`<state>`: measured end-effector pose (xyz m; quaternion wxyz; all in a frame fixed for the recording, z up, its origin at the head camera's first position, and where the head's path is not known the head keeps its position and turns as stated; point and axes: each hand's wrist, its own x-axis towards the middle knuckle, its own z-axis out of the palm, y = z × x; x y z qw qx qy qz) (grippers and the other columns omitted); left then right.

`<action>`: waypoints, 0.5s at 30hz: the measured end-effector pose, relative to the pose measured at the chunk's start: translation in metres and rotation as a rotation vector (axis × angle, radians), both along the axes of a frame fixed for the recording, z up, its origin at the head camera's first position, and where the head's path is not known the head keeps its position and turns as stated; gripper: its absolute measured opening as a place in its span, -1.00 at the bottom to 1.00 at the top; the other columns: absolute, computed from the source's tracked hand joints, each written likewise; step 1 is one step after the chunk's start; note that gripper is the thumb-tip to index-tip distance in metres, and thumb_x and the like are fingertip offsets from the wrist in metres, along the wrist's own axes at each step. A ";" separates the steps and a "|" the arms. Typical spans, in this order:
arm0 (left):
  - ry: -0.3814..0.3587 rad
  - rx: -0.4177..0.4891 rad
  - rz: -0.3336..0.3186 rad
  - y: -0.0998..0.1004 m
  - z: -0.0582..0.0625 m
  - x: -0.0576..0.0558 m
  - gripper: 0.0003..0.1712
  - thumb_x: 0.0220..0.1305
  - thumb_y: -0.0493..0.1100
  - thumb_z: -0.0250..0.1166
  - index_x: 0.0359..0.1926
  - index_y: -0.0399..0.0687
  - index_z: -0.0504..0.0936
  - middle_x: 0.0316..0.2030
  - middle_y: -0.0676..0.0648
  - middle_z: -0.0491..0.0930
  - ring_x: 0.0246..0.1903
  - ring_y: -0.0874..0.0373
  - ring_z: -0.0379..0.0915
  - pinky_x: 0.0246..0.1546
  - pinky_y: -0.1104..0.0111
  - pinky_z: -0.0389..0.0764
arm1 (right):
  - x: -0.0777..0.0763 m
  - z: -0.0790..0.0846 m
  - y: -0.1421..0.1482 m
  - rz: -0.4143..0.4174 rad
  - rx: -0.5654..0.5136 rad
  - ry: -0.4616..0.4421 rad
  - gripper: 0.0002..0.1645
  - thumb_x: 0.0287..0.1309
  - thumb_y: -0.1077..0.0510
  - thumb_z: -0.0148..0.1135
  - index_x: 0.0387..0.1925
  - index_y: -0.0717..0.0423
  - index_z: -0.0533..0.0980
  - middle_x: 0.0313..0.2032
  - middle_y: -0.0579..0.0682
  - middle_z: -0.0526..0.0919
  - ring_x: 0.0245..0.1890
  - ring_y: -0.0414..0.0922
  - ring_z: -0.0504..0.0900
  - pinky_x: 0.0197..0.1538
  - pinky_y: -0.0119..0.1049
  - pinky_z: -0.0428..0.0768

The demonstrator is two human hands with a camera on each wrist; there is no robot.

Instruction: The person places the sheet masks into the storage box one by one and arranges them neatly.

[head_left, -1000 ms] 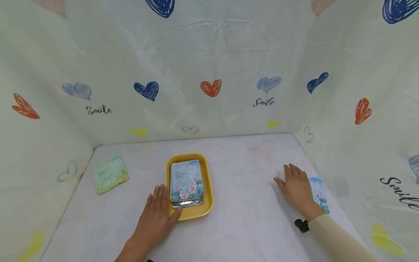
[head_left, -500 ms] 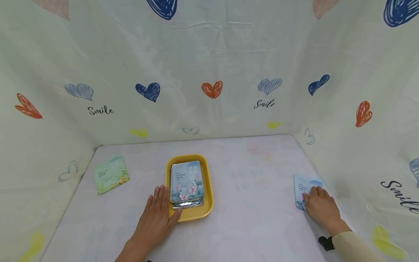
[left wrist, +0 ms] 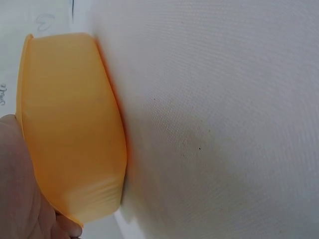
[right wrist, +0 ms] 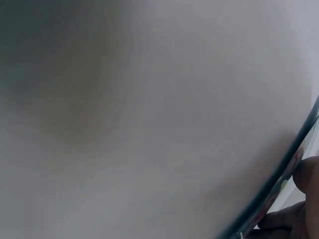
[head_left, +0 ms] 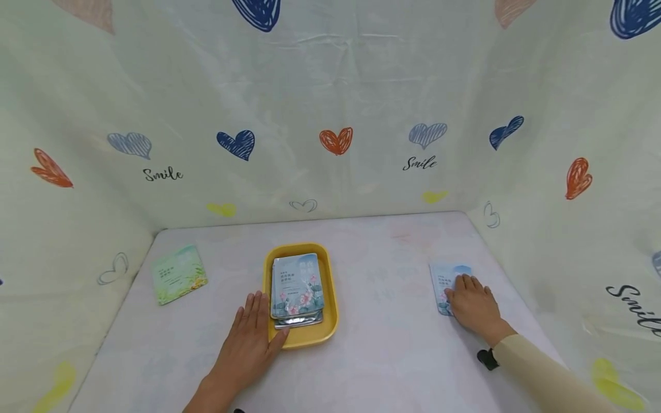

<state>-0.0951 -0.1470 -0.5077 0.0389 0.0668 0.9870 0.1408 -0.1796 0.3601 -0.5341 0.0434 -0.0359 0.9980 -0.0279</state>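
Observation:
In the head view my left hand (head_left: pixel 248 344) lies against the near left corner of a yellow tray (head_left: pixel 329 321), fingers extended along its side, thumb at the front rim. The left wrist view shows the tray's outer wall (left wrist: pixel 75 124) with that hand at its rim. A stack of blue floral face mask sachets (head_left: pixel 296 287) lies inside, a silvery one showing at the bottom. My right hand (head_left: pixel 476 304) is on another blue sachet (head_left: pixel 440 281), fingertips on its printed face and covering its right part. The right wrist view shows this sachet (right wrist: pixel 274 194) nearly edge-on.
A green sachet (head_left: pixel 179 275) lies on the white table (head_left: pixel 382 355) at the far left. A pale curtain (head_left: pixel 279 74) with printed hearts hangs behind the table and along both sides.
My right hand first moves right and comes down on the blue sachet. Hand and sachet then shift left and slightly away from me. The left hand stays at the tray.

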 end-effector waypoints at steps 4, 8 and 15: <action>-0.002 0.005 0.006 0.000 -0.001 0.000 0.12 0.54 0.32 0.14 0.64 -0.42 -0.07 0.65 -0.40 -0.05 0.66 -0.30 -0.22 0.61 -0.21 -0.01 | -0.017 0.000 -0.030 0.041 0.027 -0.018 -0.18 0.63 -0.04 -0.03 0.46 0.64 0.16 0.47 0.59 0.23 0.47 0.54 0.22 0.41 0.56 0.23; -0.007 0.009 0.007 0.001 -0.001 0.001 0.12 0.54 0.33 0.13 0.65 -0.42 -0.08 0.65 -0.39 -0.06 0.67 -0.30 -0.23 0.61 -0.21 0.00 | -0.033 0.000 -0.060 0.080 0.050 -0.026 -0.18 0.64 -0.06 -0.03 0.48 0.61 0.16 0.49 0.55 0.24 0.49 0.50 0.24 0.43 0.52 0.25; -0.021 0.006 0.017 0.002 0.001 0.001 0.12 0.54 0.33 0.12 0.66 -0.39 -0.10 0.66 -0.38 -0.07 0.67 -0.29 -0.25 0.62 -0.20 -0.02 | -0.060 0.001 -0.117 0.132 0.069 0.016 -0.25 0.63 -0.10 0.00 0.31 0.58 0.35 0.22 0.42 0.50 0.26 0.35 0.48 0.28 0.34 0.52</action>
